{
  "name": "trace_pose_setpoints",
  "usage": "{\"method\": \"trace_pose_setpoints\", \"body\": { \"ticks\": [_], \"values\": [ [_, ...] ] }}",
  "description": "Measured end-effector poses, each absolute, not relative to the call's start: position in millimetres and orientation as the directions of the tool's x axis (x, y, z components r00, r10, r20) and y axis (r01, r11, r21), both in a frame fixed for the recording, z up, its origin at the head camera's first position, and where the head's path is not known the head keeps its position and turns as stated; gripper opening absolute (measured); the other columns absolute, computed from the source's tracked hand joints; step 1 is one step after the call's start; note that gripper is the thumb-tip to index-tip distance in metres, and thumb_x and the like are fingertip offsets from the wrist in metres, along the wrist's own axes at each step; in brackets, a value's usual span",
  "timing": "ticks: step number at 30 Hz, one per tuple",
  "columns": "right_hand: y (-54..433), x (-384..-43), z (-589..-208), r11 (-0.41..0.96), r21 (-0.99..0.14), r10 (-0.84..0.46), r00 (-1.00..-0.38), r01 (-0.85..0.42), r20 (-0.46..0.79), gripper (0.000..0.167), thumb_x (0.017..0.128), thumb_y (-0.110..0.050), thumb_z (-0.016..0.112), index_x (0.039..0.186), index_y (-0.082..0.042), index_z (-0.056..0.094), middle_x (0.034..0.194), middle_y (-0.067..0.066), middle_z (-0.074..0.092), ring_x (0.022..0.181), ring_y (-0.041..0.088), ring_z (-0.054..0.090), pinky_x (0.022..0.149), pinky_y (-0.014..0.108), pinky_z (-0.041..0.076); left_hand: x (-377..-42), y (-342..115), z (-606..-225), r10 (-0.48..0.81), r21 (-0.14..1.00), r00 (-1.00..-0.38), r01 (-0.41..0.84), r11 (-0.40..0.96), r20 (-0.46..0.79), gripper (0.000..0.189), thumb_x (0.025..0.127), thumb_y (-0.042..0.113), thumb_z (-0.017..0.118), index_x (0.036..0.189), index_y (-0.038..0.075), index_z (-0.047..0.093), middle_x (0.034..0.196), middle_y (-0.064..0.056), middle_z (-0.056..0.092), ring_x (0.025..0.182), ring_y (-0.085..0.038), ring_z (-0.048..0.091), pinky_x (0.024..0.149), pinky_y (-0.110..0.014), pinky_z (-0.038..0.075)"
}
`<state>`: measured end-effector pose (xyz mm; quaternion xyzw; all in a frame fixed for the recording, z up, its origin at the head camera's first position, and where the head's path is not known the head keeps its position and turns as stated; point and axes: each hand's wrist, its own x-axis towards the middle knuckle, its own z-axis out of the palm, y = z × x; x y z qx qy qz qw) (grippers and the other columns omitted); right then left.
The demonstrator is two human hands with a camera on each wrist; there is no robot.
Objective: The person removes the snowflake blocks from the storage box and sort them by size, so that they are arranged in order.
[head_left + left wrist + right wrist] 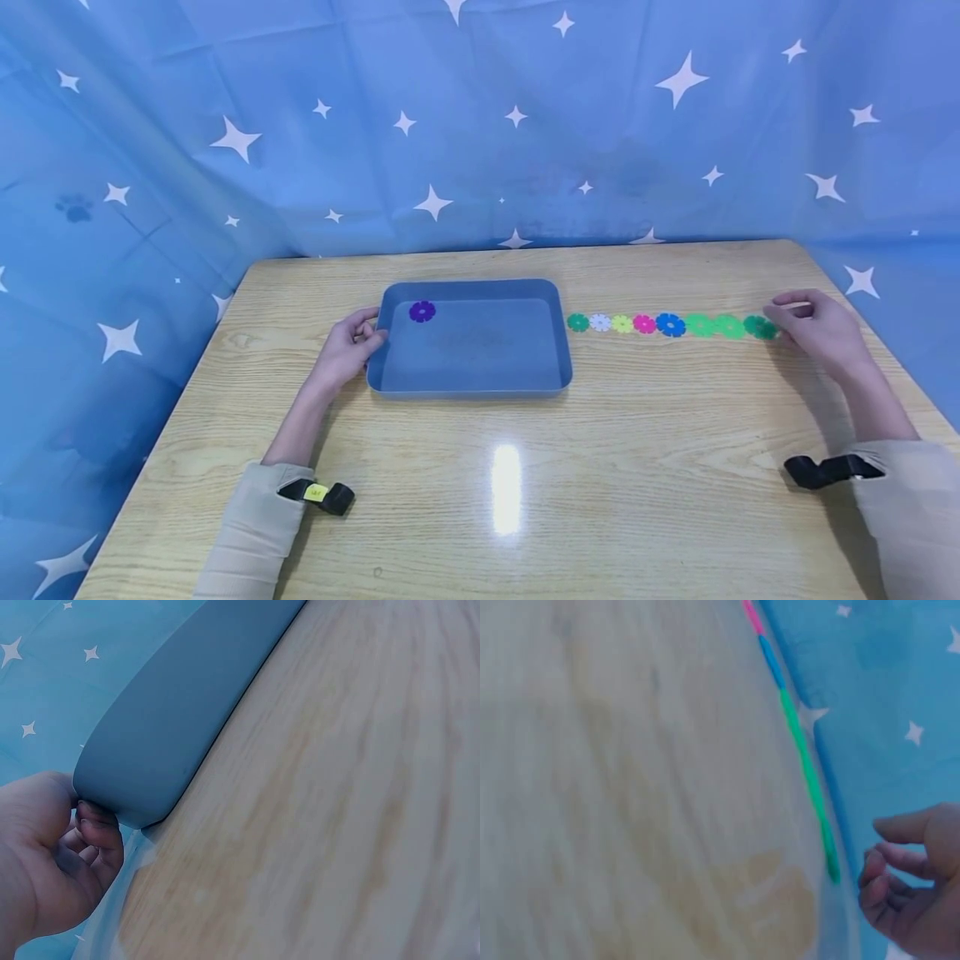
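My left hand (349, 352) grips the left wall of a shallow blue-grey tray (472, 393), thumb at the rim and fingers curled on the outer side; the left wrist view shows this hold on the tray's corner. One purple flower-shaped plastic disc (422, 312) lies inside, near the back left. From the tray's right side runs a row of such notched discs: green, white, yellow, pink, a blue disc (671, 325), light green ones and a dark green disc (757, 327) at the right end. Beside that end hovers my right hand (825, 333), fingers loosely bent, nothing visible between them.
The wooden table (637, 483) ends in front of a blue star-patterned cloth (480, 125), which also hangs at both sides. A bright light reflection lies on the table's middle. Black straps with small cameras sit on both wrists.
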<state>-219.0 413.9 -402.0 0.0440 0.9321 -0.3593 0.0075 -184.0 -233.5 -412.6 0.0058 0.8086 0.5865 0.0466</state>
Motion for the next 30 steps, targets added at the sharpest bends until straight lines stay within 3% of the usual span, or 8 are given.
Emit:
{"method": "trace_pose_setpoints", "body": {
  "ticks": [7,10,27,30],
  "values": [
    [381.8,-223.4,-388.9,0.754,-0.657,0.028,-1.000,0.014,0.011,0.058,0.104,-0.043,0.050,0.139,0.003,0.047,0.115,0.022,0.056,0.072,0.005,0.061,0.059,0.028,0.051,-188.1,-239.0,-423.8,0.064,0.951,-0.997,-0.024,0.308,-0.046,0.055,0.100,0.006,0.057,0.151,-0.005,0.039,0.083,-0.003,0.052,0.064,-0.012,0.050,0.052,-0.022,0.043],
    [367.2,-227.3,-386.2,0.741,-0.671,0.000,-1.000,-0.012,0.018,0.057,0.104,-0.042,0.050,0.139,0.003,0.048,0.119,0.024,0.055,0.073,0.004,0.061,0.061,0.027,0.052,-187.8,-238.6,-422.6,0.066,0.953,-0.997,-0.023,0.303,-0.045,0.055,0.101,0.006,0.058,0.151,-0.006,0.038,0.083,-0.002,0.051,0.064,-0.012,0.049,0.052,-0.022,0.043],
    [263.3,-240.7,-373.8,0.653,-0.738,-0.194,-0.980,-0.170,0.054,0.049,0.104,-0.040,0.055,0.133,0.000,0.055,0.115,0.025,0.062,0.090,0.034,0.063,0.069,0.028,0.053,-189.1,-239.1,-424.2,0.058,0.948,-0.997,-0.022,0.317,-0.043,0.053,0.100,0.006,0.058,0.149,-0.006,0.040,0.082,-0.003,0.051,0.063,-0.009,0.046,0.052,-0.021,0.038],
    [241.7,-240.8,-370.4,0.621,-0.761,-0.224,-0.973,-0.188,0.059,0.047,0.104,-0.038,0.056,0.132,-0.001,0.056,0.112,0.024,0.063,0.090,0.037,0.063,0.071,0.034,0.055,-189.2,-239.1,-425.0,0.057,0.947,-0.997,-0.023,0.321,-0.044,0.053,0.100,0.006,0.058,0.149,-0.006,0.041,0.082,-0.004,0.051,0.064,-0.010,0.047,0.052,-0.021,0.039]
  ]
}}
